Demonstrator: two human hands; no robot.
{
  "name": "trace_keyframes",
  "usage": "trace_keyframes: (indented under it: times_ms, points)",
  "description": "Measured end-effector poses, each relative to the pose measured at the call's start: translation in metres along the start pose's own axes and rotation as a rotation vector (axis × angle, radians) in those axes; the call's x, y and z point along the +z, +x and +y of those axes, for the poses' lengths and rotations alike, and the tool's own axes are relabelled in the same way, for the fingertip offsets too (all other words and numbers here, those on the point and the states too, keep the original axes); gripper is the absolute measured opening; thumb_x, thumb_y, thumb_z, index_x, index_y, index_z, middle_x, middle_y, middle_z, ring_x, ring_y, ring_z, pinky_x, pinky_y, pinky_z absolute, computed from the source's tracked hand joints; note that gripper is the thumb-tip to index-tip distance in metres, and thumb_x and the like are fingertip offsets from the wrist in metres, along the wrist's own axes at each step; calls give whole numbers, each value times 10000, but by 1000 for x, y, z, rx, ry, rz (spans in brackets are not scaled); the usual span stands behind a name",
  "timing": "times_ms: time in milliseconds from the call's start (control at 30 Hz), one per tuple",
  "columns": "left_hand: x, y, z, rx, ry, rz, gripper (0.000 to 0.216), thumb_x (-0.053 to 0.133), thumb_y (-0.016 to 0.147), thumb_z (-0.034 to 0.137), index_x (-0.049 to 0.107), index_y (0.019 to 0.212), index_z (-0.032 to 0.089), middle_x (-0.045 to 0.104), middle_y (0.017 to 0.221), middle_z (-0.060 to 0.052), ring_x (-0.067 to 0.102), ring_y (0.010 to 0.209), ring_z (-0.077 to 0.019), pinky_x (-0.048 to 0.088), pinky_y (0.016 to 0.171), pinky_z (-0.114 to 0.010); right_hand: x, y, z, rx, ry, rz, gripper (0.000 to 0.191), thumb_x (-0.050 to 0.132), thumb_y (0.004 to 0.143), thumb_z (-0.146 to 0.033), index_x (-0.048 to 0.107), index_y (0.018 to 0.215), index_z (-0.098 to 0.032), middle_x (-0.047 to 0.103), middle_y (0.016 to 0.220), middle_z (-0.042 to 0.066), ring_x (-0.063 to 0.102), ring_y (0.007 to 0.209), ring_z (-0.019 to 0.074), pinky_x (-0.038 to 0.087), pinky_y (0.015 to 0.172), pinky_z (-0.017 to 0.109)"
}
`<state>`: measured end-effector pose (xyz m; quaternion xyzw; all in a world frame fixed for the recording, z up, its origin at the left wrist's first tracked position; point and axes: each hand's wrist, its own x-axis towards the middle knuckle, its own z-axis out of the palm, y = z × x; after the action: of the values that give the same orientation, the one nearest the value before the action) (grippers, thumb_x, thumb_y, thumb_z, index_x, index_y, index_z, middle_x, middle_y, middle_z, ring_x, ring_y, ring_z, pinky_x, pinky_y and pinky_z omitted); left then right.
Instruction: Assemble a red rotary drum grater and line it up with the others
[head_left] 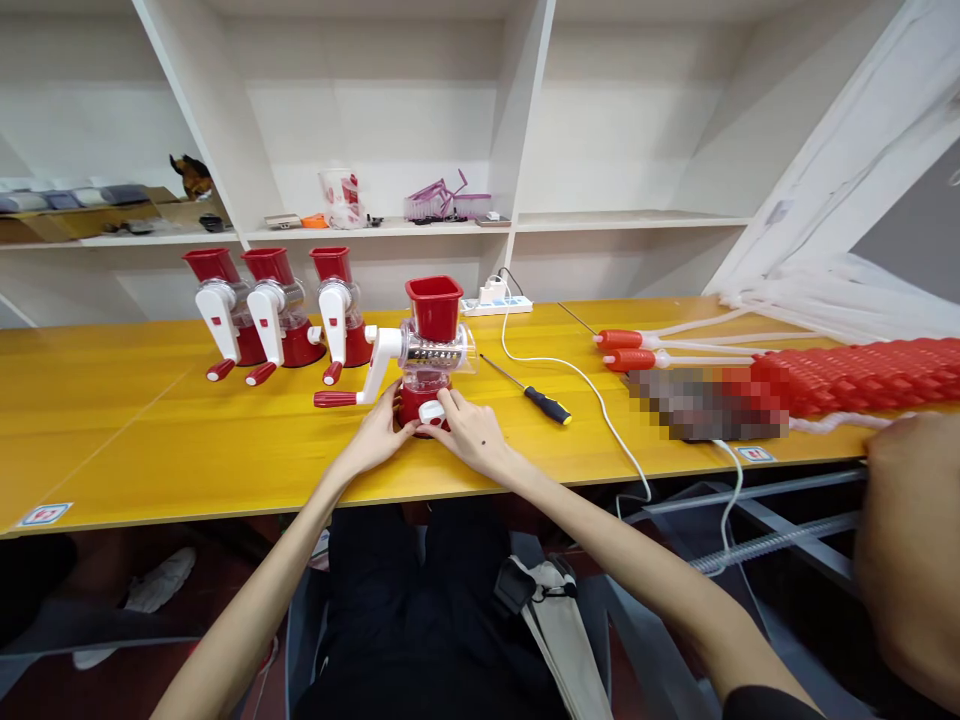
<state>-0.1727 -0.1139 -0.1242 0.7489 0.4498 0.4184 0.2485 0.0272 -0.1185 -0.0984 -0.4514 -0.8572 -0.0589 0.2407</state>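
A red and white rotary grater [436, 350] stands upright on the yellow table in front of me, its crank handle pointing left and a metal drum showing through the clear housing. Around the left side of its red base wraps my left hand [381, 430]. My right hand [472, 430] is closed at the base's front right, thumb and fingers on the white suction lever [433, 412]. To the right of the grater lies a screwdriver [547, 405] with a black and yellow handle. Parts of the base are hidden behind my fingers.
Three similar graters [345, 310] stand at the back left. A white power strip [496, 305] with a cable sits behind. Red-handled tools [630, 350] and a red braided bundle [870, 375] lie at right, near another person's arm [911, 560]. White shelves [375, 100] rise behind the table.
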Motion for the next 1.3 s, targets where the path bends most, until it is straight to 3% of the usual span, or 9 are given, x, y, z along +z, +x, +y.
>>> trace_keyframes:
  times_ms: [133,267,433,600,933,1300]
  points:
    - [3,2,7,-4,95,-1,820,715,811,410,323,1486,158,467,1499,-223,483,1387,-349,353,1175,-557,-7,-1,14,-71,-137,-23,328,554,986,-415,565,1182,-151,676,1063,135,614,1020,258,369,589,280]
    - [14,21,13,56,151,-20,917,789,731,476,335,1463,162,391,1550,-207,352,1470,-360,265,1227,-536,-11,-3,34,-71,-235,-2,287,531,997,-384,598,1167,-162,663,1033,131,569,1011,259,383,602,282]
    - [28,47,7,77,-8,-11,855,799,723,466,388,1411,168,455,1511,-182,422,1424,-328,306,1213,-504,-3,-4,44,-38,-284,40,286,498,1016,-394,619,1108,-152,657,982,132,572,938,250,374,592,292]
    - [32,48,4,71,3,14,816,835,692,439,460,1363,163,522,1453,-168,484,1370,-314,333,1200,-473,9,-5,44,-61,-189,96,264,436,1042,-359,604,1066,-157,658,943,128,587,898,243,371,593,291]
    - [32,47,6,80,36,43,776,824,701,463,492,1339,173,552,1403,-150,529,1318,-318,386,1168,-479,20,-6,45,58,183,194,231,460,1027,-392,516,920,-195,662,817,67,621,737,208,418,673,282]
    - [35,44,19,61,98,83,803,851,666,465,490,1323,176,563,1387,-159,569,1271,-333,426,1132,-486,25,-6,47,60,211,232,237,466,1016,-404,494,893,-203,645,775,54,612,710,207,407,660,278]
